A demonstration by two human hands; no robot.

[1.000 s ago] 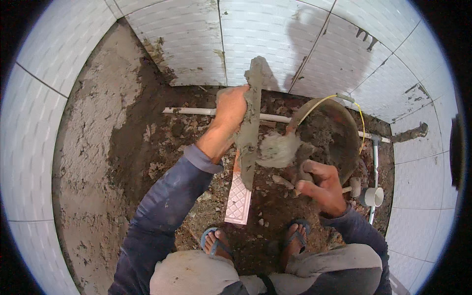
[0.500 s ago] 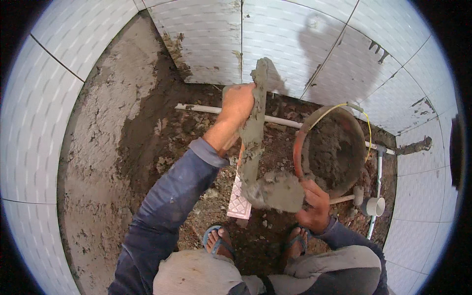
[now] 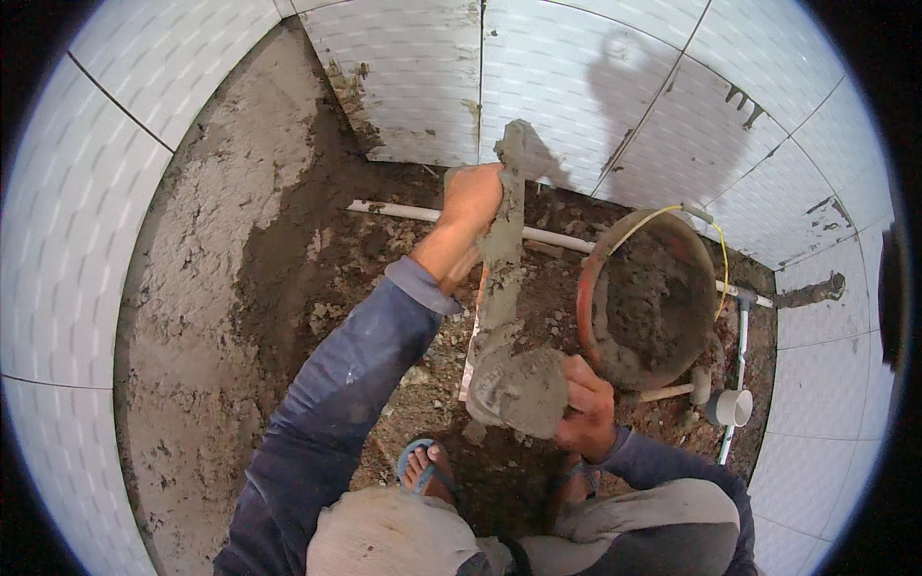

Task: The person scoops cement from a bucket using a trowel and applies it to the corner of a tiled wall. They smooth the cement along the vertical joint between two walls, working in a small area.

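Observation:
My left hand [image 3: 473,197] is closed around the upper part of a long, narrow tile strip [image 3: 503,259], its upward side thickly coated in grey mortar. A thin pinkish sliver shows along its left side. My right hand [image 3: 586,408] grips a trowel, its handle hidden in my fingers. The trowel's blade [image 3: 530,396], smeared with mortar, lies against the strip's lower end. Just beyond my right hand stands a round orange-brown bucket [image 3: 584,312] with mortar [image 3: 653,302] inside and a yellow wire handle [image 3: 723,259].
White patterned tile walls [image 3: 576,86] surround the rough earth floor. A wet mortar bed [image 3: 202,288] runs along the left. One white pipe [image 3: 394,210] crosses behind the bucket; another, with a round white fitting [image 3: 736,407], stands at right. A wooden-handled tool [image 3: 665,393] lies beside the bucket.
The trowel and my right hand have moved left and slightly down along the strip's lower end. The strip has turned, so less of its pink patterned side shows.

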